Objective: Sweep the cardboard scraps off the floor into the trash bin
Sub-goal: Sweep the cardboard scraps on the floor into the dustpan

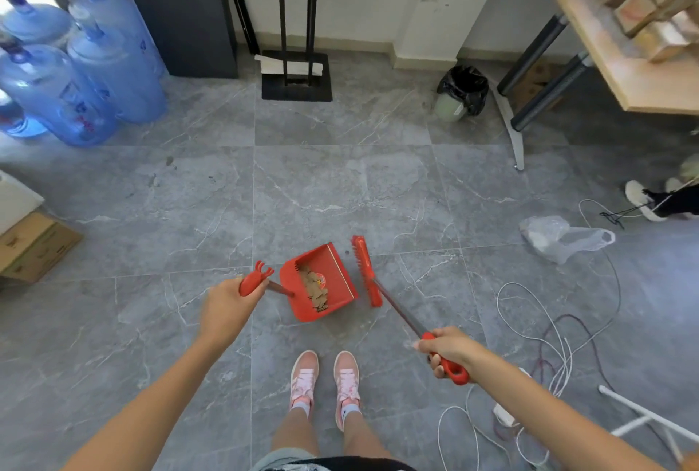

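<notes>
A red dustpan (336, 273) rests on the grey tile floor just ahead of my feet, with brown cardboard scraps (314, 290) piled inside it. My left hand (227, 302) grips the dustpan's red handle at its left. A red broom (365, 270) lies with its brush head right beside the pan's open edge. My right hand (448, 351) holds the broom's red grip at the lower right. The trash bin (461, 94), pale green with a black liner, stands far ahead on the right, by the wall.
Blue water jugs (75, 65) crowd the far left. A cardboard box (34, 243) sits at the left edge. A plastic bag (559, 237) and tangled cables (548, 349) lie on the right. A table leg (514, 130) stands near the bin. Another person's shoe (641, 202) shows far right.
</notes>
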`<state>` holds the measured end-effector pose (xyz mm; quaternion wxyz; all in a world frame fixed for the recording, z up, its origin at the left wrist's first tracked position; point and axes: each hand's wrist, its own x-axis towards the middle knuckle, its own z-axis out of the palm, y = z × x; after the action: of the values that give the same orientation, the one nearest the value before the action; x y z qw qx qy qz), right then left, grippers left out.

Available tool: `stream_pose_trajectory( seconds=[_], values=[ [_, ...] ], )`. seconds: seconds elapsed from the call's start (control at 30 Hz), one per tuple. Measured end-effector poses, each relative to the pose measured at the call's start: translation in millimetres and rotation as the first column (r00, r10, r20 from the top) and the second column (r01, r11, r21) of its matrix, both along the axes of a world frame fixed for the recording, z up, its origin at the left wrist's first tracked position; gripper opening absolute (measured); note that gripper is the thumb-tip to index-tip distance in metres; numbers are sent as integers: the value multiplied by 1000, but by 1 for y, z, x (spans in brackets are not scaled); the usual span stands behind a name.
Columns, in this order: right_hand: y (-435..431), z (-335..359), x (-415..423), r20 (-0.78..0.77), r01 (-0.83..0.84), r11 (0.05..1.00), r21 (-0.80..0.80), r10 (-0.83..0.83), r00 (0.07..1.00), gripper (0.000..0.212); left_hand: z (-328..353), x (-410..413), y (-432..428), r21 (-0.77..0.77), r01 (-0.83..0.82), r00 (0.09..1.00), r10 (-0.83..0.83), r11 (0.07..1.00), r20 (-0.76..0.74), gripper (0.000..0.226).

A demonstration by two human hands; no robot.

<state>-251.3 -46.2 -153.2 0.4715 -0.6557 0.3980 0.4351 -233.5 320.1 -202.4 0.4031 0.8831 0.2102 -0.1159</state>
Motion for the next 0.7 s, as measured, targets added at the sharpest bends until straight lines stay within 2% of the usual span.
stream_pose_trajectory(
  seconds=[0.17, 0.3, 0.47, 0.7],
  values=[
    [-14, 23, 26, 39, 35, 998, -52, -33, 999, 21, 39, 27, -7, -7, 65, 995, -64, 998, 82, 35],
    [-20, 43, 46, 77, 47, 996, -75, -41, 996, 18, 67, 61, 5, 18, 59, 988, -61, 998, 145, 50],
    [-9, 67, 70, 128, 51, 995, -90, -40, 991, 24, 106, 95, -3, 71, 116, 965, -129, 991, 227, 49],
    [-1, 74, 94, 195, 40, 994, -104, -19, 981, 20, 128, 125, -26, 111, 126, 947, -153, 986, 283, 46]
  ],
)
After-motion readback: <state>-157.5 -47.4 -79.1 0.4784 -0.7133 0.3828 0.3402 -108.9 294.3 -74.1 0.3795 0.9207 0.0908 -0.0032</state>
